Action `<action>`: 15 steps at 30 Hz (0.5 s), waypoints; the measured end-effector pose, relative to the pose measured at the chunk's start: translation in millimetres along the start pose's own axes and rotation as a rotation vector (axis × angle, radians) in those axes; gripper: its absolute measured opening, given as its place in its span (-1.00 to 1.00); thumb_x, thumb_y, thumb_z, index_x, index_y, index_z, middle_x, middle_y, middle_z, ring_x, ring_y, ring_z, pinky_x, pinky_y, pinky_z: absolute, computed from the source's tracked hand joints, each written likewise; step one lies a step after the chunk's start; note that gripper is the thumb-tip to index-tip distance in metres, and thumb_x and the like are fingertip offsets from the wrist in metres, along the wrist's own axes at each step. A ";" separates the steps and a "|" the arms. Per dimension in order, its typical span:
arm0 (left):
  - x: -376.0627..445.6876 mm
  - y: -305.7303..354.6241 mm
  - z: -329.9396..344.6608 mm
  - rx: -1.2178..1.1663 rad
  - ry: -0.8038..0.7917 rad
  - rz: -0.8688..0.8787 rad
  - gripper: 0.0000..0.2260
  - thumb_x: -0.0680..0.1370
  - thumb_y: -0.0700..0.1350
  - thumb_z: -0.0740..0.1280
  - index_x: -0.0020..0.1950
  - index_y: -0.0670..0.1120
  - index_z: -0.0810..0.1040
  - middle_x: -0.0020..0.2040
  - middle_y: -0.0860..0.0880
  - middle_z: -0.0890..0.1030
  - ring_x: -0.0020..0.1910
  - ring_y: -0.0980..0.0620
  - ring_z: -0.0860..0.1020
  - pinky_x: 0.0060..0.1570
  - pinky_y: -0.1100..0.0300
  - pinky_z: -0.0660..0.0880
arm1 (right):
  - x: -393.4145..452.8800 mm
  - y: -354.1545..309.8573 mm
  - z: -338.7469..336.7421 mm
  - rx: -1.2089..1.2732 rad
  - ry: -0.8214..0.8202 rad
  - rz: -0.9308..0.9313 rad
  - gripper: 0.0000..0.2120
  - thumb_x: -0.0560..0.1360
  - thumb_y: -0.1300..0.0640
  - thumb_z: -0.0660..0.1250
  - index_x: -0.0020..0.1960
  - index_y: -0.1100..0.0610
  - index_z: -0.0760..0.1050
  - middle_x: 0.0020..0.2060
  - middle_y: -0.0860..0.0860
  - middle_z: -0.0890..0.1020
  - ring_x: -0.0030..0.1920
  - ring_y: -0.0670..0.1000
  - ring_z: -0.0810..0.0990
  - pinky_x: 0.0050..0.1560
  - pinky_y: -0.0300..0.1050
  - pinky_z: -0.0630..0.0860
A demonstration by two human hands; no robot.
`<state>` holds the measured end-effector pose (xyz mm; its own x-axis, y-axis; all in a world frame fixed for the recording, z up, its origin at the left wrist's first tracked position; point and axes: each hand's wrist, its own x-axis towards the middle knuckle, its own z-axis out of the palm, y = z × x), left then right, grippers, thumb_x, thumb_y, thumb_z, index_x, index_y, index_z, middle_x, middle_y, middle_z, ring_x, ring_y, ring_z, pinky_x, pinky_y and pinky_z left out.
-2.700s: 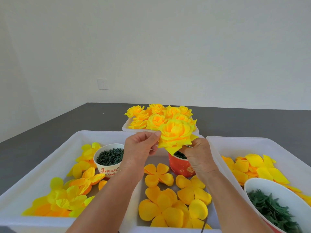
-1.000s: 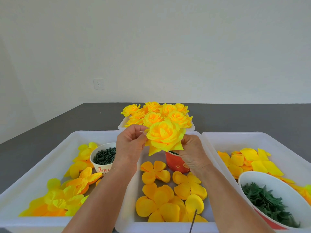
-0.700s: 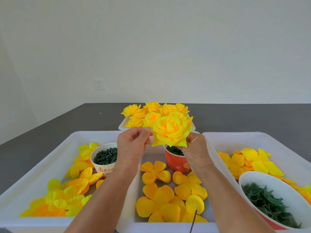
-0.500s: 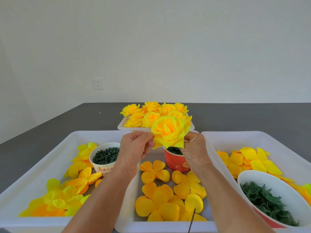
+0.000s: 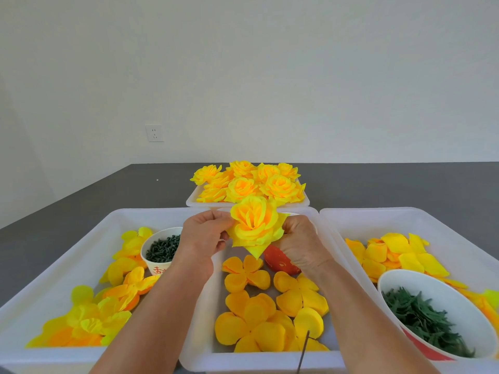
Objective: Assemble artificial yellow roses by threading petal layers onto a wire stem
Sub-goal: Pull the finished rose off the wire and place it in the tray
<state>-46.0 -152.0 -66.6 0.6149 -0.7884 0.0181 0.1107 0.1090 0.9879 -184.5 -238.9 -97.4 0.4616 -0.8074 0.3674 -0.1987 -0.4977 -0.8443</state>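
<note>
Above the middle tray: the rose (image 5: 255,225) is held up at centre frame, between both hands and over the counter (image 5: 81,201).
Left hand: left hand (image 5: 204,238) at 9 o'clock of the bloom, fingers (image 5: 216,215) curled and pinching an outer petal.
Right hand: right hand (image 5: 299,238) at 3 o'clock, fingers curled round the bloom's underside; what they grip beneath is hidden.
Wire stem: wire stem (image 5: 303,352) shows only as a thin dark line at 6 o'clock, low in frame.
Step in hand: likely seating and fluffing the outer layer. Keep the base steady with the right, ease petals outward evenly with the left, avoid creasing.
Middle tray: middle tray (image 5: 259,360) holds loose orange-yellow petal layers (image 5: 251,314) and a red cup (image 5: 279,261), mostly hidden.
Left tray: left tray (image 5: 54,265) holds paler petal layers and a white cup (image 5: 159,252) of dark green pieces.
Right tray: right tray (image 5: 432,220) holds single petals and a bowl (image 5: 432,314) of green leaves.
Far tray: far tray (image 5: 194,198) at 12 o'clock carries the finished roses (image 5: 251,183).
</note>
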 end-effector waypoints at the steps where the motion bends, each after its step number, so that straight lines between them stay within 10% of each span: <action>1: -0.5 -0.2 0.6 0.047 0.026 0.064 -0.82 0.46 -0.35 0.36 -0.31 -0.15 0.57 -0.39 -0.08 0.51 -0.42 0.06 0.39 -0.44 0.28 0.38 | -0.1 0.0 -0.1 -0.014 -0.006 0.007 -0.93 0.43 0.26 0.43 -0.12 0.16 0.68 -0.26 -0.04 0.67 -0.16 -0.01 0.61 -0.18 -0.38 0.45; 7: -3.2 -5.1 1.9 0.396 0.121 0.428 -0.85 0.49 -0.26 0.36 -0.24 -0.06 0.57 -0.31 -0.06 0.58 -0.31 0.01 0.49 -0.26 0.08 0.49 | -1.9 -5.2 -2.0 -0.055 -0.004 -0.029 -0.89 0.47 0.30 0.35 -0.12 0.36 0.60 -0.16 0.24 0.66 -0.07 0.26 0.56 0.03 0.08 0.50; 15: -4.4 -4.4 2.1 0.356 0.041 0.402 -0.88 0.51 -0.21 0.36 -0.22 -0.10 0.55 -0.40 -0.07 0.53 -0.47 0.08 0.43 -0.45 0.22 0.39 | -1.6 -4.3 -2.2 -0.057 0.000 0.024 -0.89 0.50 0.24 0.35 -0.06 0.26 0.63 -0.11 0.18 0.67 -0.05 0.17 0.58 0.05 0.00 0.51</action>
<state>-50.8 -150.2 -70.7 0.5847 -0.7019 0.4068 -0.4071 0.1799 0.8955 -186.3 -236.2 -93.5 0.4562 -0.8194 0.3472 -0.2591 -0.4955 -0.8291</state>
